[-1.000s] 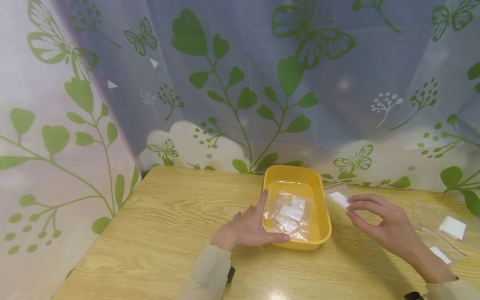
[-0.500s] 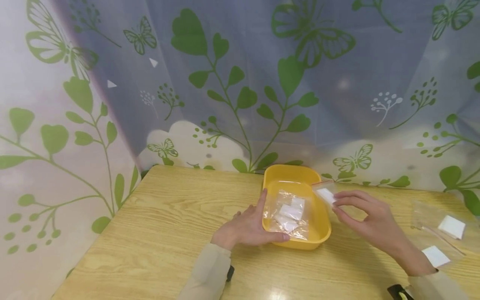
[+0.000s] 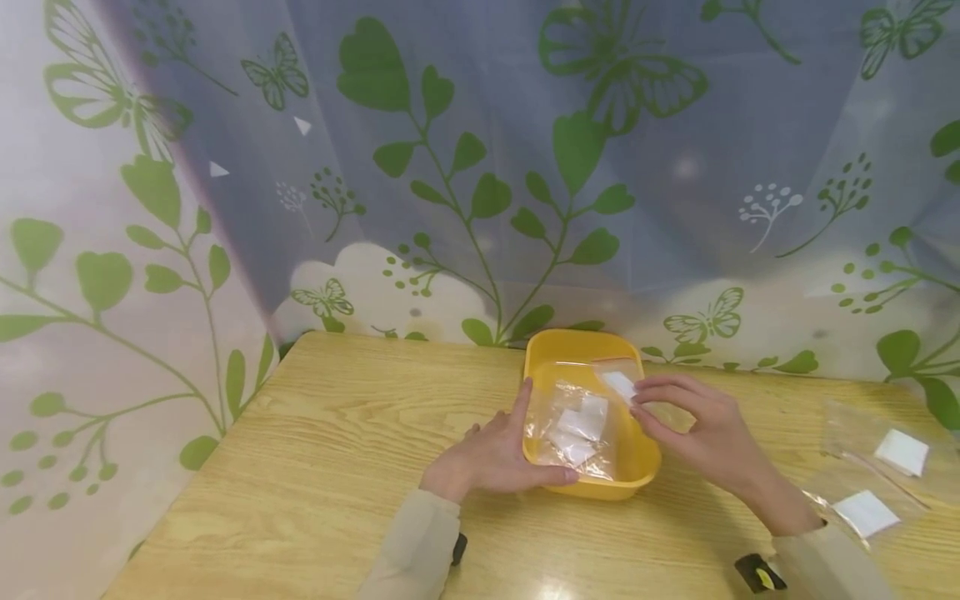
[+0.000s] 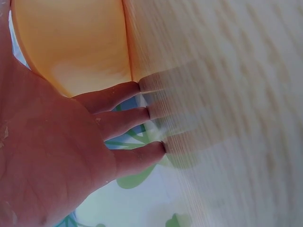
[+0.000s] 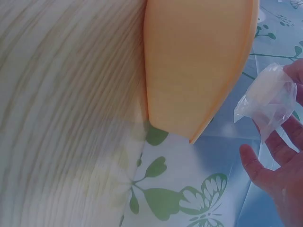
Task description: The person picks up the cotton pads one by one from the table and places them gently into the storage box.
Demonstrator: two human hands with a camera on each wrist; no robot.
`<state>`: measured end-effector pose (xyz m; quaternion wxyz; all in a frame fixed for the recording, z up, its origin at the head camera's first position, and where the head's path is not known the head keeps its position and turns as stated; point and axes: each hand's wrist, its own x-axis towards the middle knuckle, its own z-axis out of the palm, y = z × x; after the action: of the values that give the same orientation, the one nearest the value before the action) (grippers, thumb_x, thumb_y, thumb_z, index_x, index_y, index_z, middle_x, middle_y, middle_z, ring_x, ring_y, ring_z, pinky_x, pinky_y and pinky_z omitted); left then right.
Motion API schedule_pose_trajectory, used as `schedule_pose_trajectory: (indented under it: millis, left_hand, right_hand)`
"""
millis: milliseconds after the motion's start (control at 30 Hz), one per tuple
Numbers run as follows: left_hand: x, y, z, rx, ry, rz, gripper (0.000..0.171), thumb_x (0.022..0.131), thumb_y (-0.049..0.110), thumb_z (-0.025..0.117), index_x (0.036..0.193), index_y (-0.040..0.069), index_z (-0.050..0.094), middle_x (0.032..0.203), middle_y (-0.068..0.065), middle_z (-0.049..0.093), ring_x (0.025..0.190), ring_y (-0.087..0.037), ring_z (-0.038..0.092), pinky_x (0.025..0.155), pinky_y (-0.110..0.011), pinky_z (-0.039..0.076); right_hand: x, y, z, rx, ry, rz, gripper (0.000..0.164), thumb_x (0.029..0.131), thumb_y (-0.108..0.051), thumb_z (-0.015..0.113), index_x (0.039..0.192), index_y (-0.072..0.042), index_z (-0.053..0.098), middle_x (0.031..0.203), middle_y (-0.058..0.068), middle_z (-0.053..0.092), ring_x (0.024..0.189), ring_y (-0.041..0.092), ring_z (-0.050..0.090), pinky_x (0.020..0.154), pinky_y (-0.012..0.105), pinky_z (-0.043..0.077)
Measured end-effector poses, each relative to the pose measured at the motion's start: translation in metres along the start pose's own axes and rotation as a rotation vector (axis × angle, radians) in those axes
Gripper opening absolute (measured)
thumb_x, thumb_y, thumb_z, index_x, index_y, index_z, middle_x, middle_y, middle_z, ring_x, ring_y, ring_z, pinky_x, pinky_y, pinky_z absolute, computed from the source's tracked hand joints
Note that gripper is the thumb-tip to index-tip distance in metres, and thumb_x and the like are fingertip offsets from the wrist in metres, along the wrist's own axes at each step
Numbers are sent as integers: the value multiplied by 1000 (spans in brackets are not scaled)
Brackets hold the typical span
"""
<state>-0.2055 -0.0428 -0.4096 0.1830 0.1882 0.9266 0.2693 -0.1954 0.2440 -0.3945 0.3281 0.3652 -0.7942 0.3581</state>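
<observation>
A yellow plastic bin (image 3: 577,346) stands on the table with several clear bags (image 3: 581,427) in it, white pieces showing inside them. My left hand (image 3: 487,454) spreads around the bin's near left corner, thumb at the front rim and index finger along the left rim. Its other fingers (image 4: 132,158) stretch down with their tips at the tabletop in the left wrist view. Between thumb and fingertips my right hand (image 3: 708,425) pinches a small clear zip bag (image 3: 618,385) with a white piece inside, held over the bin's right side.
Two more clear zip bags lie on the table at the right, one with a white square (image 3: 902,452), the nearer with another white square (image 3: 866,512). Behind the wooden table (image 3: 360,400) hangs a leaf-and-butterfly printed curtain (image 3: 465,167), close to the bin's far end.
My right hand has moved left with the pinched zip bag, from beside the bin to over its inside. The left hand and the bin have stayed in place.
</observation>
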Motion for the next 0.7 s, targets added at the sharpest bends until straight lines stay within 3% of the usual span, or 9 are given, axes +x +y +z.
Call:
schedule_pose_trajectory:
  millis: [267,700]
  left_hand:
    - [-2,-1,0,-8,1,-7,130,75,88,60,160,37,-23,168,-15,28,156,-40,25,126,-65,18]
    - [0,-1,1,-11,6,-7,130,75,88,61,160,37,-23,169,-16,27,156,-40,26,126,-65,18]
  right_hand:
    - [8,3,15,2,41,-25,37,64,11,84,96,-9,78,101,13,76,104,9,69,103,9,46]
    - [16,2,33,-45,-23,53,25,73,1,86,95,-9,78,102,8,77,99,22,71,103,6,43]
